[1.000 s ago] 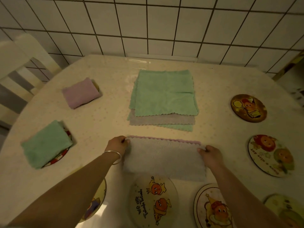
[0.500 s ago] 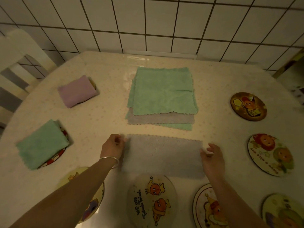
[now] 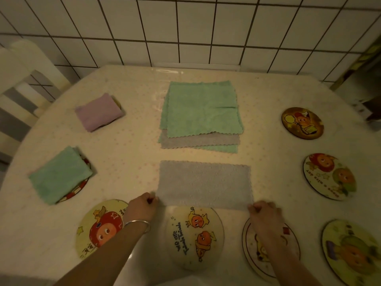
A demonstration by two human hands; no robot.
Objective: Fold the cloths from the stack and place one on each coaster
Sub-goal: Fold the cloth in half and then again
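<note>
A grey cloth (image 3: 204, 183), folded in half into a wide rectangle, lies flat in front of the stack of cloths (image 3: 201, 115), whose top cloth is green. My left hand (image 3: 142, 208) pinches the grey cloth's near left corner, and my right hand (image 3: 265, 213) pinches its near right corner. On the left, a folded purple cloth (image 3: 99, 111) and a folded green cloth (image 3: 58, 175) each sit on a coaster. Bare cartoon coasters lie near me: one by my left wrist (image 3: 97, 226), one in the middle (image 3: 195, 230), one under my right forearm (image 3: 250, 240).
Three more bare coasters line the right side (image 3: 302, 122), (image 3: 328, 175), (image 3: 350, 250). The round table (image 3: 127, 153) has a pale dotted cover. A white chair (image 3: 18, 79) stands at the far left and a tiled wall runs behind.
The cloth's half fold was laid flat. Both hands then slid from its far corners down to its near corners, and the view shifted a little toward me.
</note>
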